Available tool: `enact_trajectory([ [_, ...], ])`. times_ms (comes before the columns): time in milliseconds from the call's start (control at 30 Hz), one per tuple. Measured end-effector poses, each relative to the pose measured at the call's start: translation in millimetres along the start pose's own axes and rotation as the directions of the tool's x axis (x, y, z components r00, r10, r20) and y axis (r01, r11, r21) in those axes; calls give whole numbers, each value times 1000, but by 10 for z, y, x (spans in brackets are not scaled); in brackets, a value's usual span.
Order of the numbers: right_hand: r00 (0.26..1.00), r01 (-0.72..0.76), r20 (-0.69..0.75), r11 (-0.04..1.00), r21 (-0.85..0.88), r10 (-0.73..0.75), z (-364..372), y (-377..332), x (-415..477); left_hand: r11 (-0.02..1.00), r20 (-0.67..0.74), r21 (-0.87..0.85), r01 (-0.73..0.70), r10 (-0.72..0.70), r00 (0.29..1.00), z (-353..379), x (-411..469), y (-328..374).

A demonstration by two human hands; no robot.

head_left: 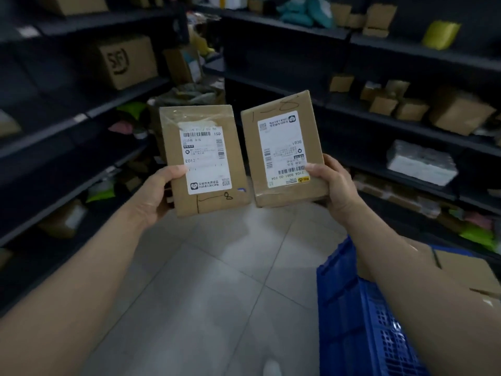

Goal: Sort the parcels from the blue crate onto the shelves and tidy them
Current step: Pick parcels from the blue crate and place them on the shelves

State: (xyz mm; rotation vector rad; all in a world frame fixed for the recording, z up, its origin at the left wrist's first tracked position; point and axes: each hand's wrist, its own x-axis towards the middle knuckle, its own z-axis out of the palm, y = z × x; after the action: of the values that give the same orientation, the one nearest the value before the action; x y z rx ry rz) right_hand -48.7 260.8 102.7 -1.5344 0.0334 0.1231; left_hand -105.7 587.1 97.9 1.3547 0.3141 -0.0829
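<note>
Left side: dark metal shelving [81, 118] ran from near to far. A large brown carton [124, 61] with a printed logo sat on an upper level; bright green bags [132, 108] and mixed soft packets crowded the far lower levels.

My left hand [157, 191] grasped a flat brown parcel [203, 158] by its near left edge, thumb on the face, fingers behind. Its white label read upright, "E012", with pen marks below.

Floor [217, 280]: pale grey tiles, diagonal joints, lit in the middle of the aisle.

A second brown parcel [284, 147] was held up just right of the first, label inverted, pen marks at its far end. My right hand [333, 183] gripped its near right corner, thumb on the label. Whether the parcels' near corners touched, I could not tell.

Near right, below my forearm: the blue crate [352, 308], perforated wall, with a cardboard box [466, 270] in it.

Right shelving [406, 126] held small brown boxes, a white wrapped packet [423, 162] and a yellow bag [440, 35] higher up.
</note>
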Motion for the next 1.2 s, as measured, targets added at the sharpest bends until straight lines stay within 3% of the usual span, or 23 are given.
enact_trajectory([
  [200,976,-54,215,997,52,41,744,-7,542,998,-180,-12,-67,64,982,-555,-197,142],
  [400,906,-43,423,997,63,13,1183,-122,992,992,-325,31,-124,127,937,-719,-328,227],
  [800,740,-43,670,998,-40,59,2416,-43,1349,991,-681,18,-136,112,724,-1175,-1011,137],
  [933,661,-36,745,996,-86,89,2930,-1,1204,986,-756,-25,-163,88,649,-1544,-1332,16],
  [1200,599,10,798,996,-94,69,4134,147,683,965,-856,-93,-246,49,514,-2479,-1900,-119],
])
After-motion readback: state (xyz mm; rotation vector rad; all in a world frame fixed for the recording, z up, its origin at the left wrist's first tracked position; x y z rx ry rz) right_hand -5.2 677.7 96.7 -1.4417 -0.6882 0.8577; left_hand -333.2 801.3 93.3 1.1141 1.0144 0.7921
